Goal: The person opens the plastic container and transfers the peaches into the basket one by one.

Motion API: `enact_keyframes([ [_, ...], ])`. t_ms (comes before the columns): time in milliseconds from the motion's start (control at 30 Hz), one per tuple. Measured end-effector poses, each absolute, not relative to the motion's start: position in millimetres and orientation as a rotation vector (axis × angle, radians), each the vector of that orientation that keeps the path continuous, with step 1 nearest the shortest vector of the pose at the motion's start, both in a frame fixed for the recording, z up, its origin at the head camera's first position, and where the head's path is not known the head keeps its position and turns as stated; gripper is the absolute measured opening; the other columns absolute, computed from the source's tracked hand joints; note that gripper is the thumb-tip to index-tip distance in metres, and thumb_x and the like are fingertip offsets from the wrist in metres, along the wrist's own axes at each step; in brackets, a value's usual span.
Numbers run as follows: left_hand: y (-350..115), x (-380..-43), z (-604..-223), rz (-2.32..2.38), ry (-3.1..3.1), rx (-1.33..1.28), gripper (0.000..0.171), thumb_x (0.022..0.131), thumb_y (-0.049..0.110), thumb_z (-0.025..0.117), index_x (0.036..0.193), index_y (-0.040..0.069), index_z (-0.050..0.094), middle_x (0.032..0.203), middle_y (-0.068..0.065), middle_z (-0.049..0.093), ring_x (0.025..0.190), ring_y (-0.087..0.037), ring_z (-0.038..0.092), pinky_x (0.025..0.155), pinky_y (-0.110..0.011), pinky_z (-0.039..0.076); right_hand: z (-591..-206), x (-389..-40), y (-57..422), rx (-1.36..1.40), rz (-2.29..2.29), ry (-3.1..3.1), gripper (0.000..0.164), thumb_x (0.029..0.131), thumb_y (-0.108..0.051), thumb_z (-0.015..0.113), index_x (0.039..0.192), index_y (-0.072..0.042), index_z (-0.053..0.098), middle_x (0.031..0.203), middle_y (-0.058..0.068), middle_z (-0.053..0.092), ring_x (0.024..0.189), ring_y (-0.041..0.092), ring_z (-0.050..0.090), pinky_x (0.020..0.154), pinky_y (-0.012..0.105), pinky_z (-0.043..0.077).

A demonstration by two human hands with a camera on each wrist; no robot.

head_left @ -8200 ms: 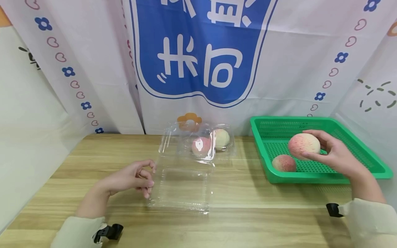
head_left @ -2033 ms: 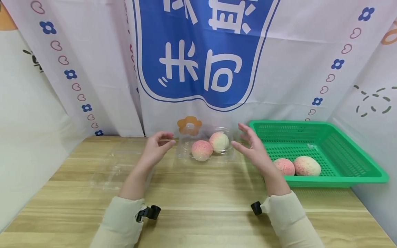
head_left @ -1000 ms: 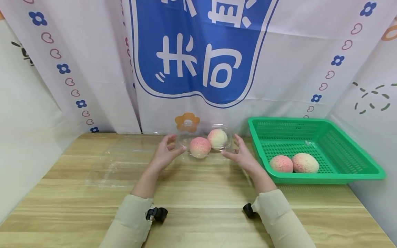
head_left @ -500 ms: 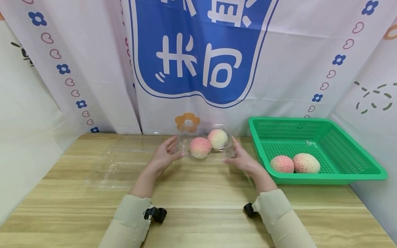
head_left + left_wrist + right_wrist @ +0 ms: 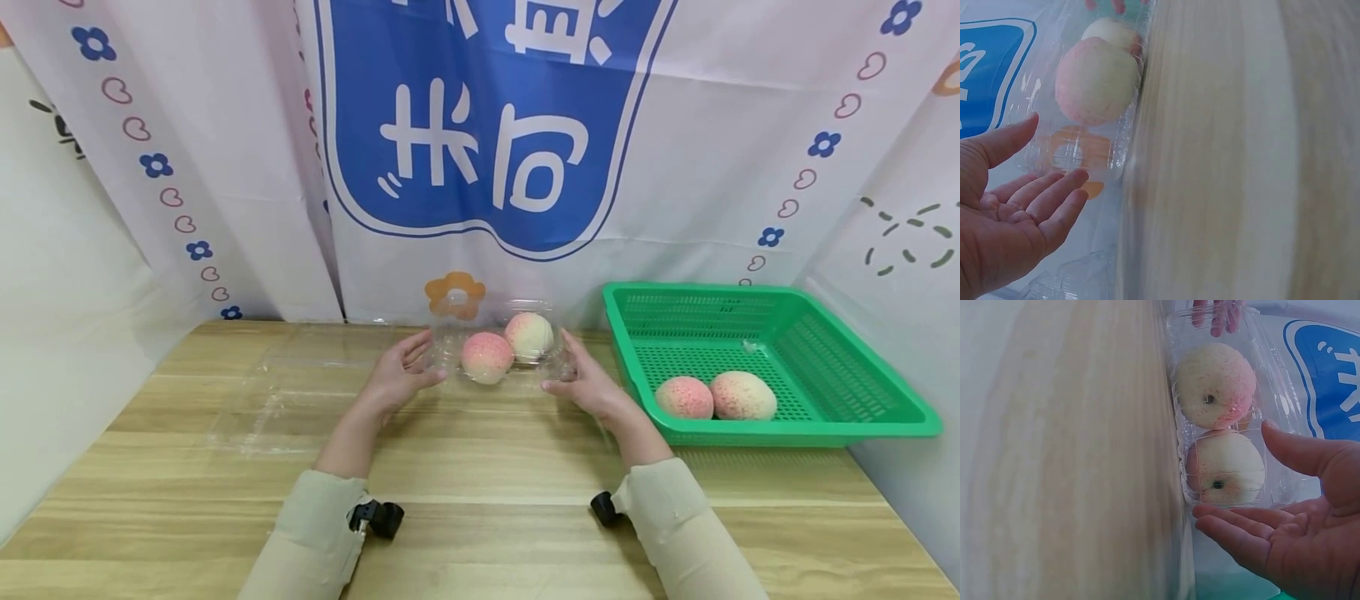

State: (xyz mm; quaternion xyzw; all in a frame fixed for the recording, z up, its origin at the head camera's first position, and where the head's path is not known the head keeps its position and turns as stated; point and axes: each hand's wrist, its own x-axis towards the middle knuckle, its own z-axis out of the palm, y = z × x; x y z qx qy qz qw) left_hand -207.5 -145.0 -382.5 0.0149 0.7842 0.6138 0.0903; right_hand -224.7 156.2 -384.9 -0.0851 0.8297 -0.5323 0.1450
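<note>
flanking transparent box (image 5: pixel 450 342), left hand (image 5: pixel 397 379), right hand (image 5: pixel 592 385), two peaches (image 5: pixel 487 357) inside

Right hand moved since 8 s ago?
Yes, left: in the head view, the right hand went from over the green basket to the right end of the clear box.

Wooden table (image 5: pixel 495 550), pale, grain running crosswise, beneath left hand (image 5: pixel 396 382) and right hand (image 5: pixel 588 383). White curtain (image 5: pixel 690 167), hung beyond both hands, folded at left. Blue panel (image 5: pixel 484 96), edged in white and blue, printed on curtain beyond both hands. White characters (image 5: pixel 436 125), on same panel. Orange flower (image 5: pixel 441 287), printed low, beyond left hand and slightly right of it. Strip of blue flowers and pink hearts (image 5: pixel 147 161), well left of left hand. Second strip (image 5: pixel 816 145), same pattern, beyond right hand, to its right. Left sheet (image 5: pixel 67 333), white, far left of left hand. Right sheet (image 5: pixel 900 308), white, green dashes (image 5: pixel 909 256), far right of right hand.
</note>
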Motion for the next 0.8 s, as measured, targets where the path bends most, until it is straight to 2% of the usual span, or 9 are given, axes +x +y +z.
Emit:
enact_keyframes([
  [233, -148, -203, -374, 1.818, 2.355, 0.066, 0.076, 0.093, 0.007, 0.068, 0.157, 0.014, 0.027, 0.164, -0.012, 0.025, 0.147, -0.043, 0.03, 0.114, -0.049, 0.037, -379, -222, 155, -0.271, -1.607, 2.374, 0.095, 0.093, -0.002, 0.065, 0.16, -0.016, -0.001, 0.164, 0.028, 0.01, 0.148, 0.05, 0.018, 0.116, 0.057, 0.031],
  [600, -148, -194, -358, 1.84, 2.388, 0.143, 0.076, 0.093, 0.006, 0.068, 0.157, 0.01, 0.026, 0.164, -0.012, 0.026, 0.146, -0.043, 0.032, 0.112, -0.046, 0.04, -359, -208, 159, -0.372, -1.571, 2.455, 0.096, 0.094, -0.004, 0.064, 0.16, -0.014, -0.004, 0.165, 0.024, 0.006, 0.148, 0.049, 0.021, 0.113, 0.057, 0.036],
  [800, -148, -184, -351, 1.811, 2.422, 0.172, 0.077, 0.091, 0.007, 0.07, 0.156, 0.011, 0.028, 0.163, -0.012, 0.028, 0.145, -0.042, 0.035, 0.111, -0.045, 0.042, -351, -199, 163, -0.442, -1.506, 2.536, 0.095, 0.093, -0.006, 0.067, 0.16, -0.009, -0.001, 0.165, 0.024, 0.009, 0.147, 0.048, 0.024, 0.113, 0.056, 0.036],
])
